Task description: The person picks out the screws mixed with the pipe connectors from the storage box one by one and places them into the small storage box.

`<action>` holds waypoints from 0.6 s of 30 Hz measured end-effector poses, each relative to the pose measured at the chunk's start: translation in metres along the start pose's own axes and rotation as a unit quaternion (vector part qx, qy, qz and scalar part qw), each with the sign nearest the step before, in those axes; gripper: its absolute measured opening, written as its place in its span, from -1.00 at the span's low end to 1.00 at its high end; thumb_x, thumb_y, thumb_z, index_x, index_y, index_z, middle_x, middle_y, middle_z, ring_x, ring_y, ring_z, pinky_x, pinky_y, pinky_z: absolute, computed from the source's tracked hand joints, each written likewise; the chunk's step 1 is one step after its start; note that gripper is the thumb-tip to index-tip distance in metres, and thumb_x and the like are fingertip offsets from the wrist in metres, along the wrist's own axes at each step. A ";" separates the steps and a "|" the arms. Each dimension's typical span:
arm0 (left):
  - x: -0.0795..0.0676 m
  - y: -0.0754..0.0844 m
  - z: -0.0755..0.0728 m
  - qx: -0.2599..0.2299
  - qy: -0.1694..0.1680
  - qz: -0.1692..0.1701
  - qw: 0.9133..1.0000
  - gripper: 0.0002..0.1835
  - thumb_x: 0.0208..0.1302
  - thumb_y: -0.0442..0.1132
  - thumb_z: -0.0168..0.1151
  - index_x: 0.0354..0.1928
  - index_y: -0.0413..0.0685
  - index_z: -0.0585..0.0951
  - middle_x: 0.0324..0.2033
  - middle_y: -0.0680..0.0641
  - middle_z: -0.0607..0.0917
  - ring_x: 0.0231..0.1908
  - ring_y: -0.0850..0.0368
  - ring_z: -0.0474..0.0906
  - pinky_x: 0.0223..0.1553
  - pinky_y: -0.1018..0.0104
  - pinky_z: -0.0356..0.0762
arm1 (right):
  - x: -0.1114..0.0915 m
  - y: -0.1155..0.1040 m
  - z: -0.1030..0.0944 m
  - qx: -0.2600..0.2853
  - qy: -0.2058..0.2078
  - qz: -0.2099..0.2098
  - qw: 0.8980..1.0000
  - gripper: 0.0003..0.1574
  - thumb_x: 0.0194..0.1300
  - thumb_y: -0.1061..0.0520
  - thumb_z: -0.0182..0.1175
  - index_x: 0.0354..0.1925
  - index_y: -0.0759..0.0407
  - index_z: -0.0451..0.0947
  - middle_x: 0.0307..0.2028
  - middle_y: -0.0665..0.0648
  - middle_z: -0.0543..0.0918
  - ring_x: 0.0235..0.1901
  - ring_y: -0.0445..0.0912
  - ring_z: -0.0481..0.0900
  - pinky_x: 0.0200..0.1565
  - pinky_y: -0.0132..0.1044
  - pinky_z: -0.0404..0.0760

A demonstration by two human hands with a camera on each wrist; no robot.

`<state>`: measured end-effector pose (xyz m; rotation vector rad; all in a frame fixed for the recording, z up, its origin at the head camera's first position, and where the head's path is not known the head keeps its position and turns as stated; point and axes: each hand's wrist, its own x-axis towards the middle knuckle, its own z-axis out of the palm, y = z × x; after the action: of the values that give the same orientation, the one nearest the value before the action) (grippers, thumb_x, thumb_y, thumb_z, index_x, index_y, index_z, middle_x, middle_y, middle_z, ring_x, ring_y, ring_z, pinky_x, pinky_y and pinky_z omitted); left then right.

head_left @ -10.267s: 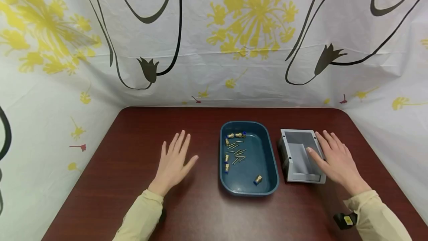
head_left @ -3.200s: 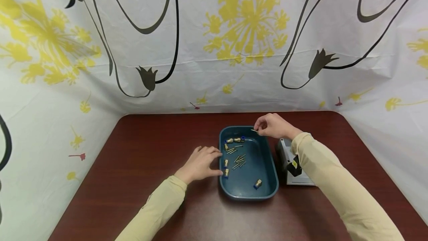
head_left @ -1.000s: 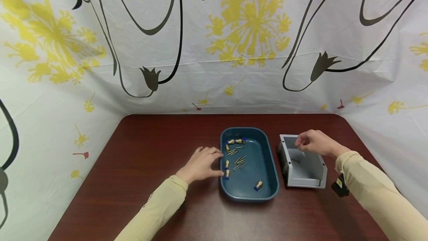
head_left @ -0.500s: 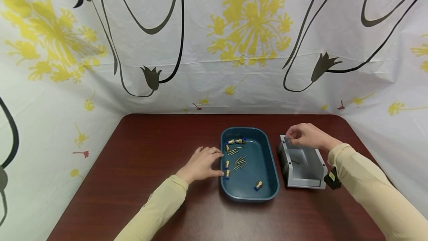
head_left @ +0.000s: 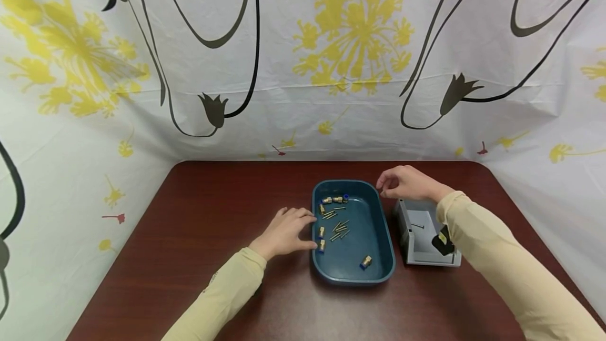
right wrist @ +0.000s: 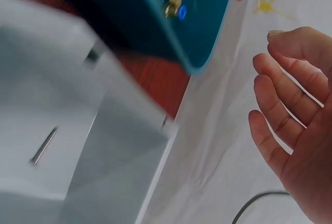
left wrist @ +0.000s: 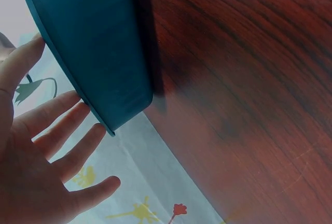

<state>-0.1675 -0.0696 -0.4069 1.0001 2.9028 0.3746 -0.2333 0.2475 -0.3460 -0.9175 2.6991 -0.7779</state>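
Printed sheet (head_left: 284,41) behind a dark table (head_left: 189,299)

The sheet is cut off above. Tray (head_left: 364,230), lower centre; bin (head_left: 428,258), lower right, partly hidden by a sleeve (head_left: 502,257). Left hand (head_left: 283,231), fingers spread, touches the tray; right hand (head_left: 411,183), loosely bent, empty, is beside its upper right corner. Fittings (head_left: 366,262) and screws (head_left: 340,227) lie inside; one screw (head_left: 417,226) lies in the bin.

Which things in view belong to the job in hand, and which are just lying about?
Apparently in the job:
blue tray, left hand touching its rim;
thin fasteners in it;
grey bin;
one fastener inside;
empty right hand.

Probably just there:
brass fittings in the tray, no hand on them;
patterned sheet;
table.
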 end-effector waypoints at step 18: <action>0.001 -0.002 0.001 -0.004 0.000 0.003 1.000 -0.36 -0.04 0.17 0.25 0.07 -0.03 0.49 0.00 0.03 0.47 0.01 0.09 0.33 0.08 -0.04 0.09 | 0.055 -0.036 0.048 0.032 -0.098 -0.032 0.994 -0.79 0.09 0.23 0.19 -0.22 0.13 0.53 -0.34 -0.02 0.55 -0.33 -0.19 0.49 -0.26 -0.31 0.47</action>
<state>-0.1688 -0.0703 -0.4078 1.0087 2.8971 0.3871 -0.2422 0.1695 -0.3679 -1.0145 2.4739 -0.7397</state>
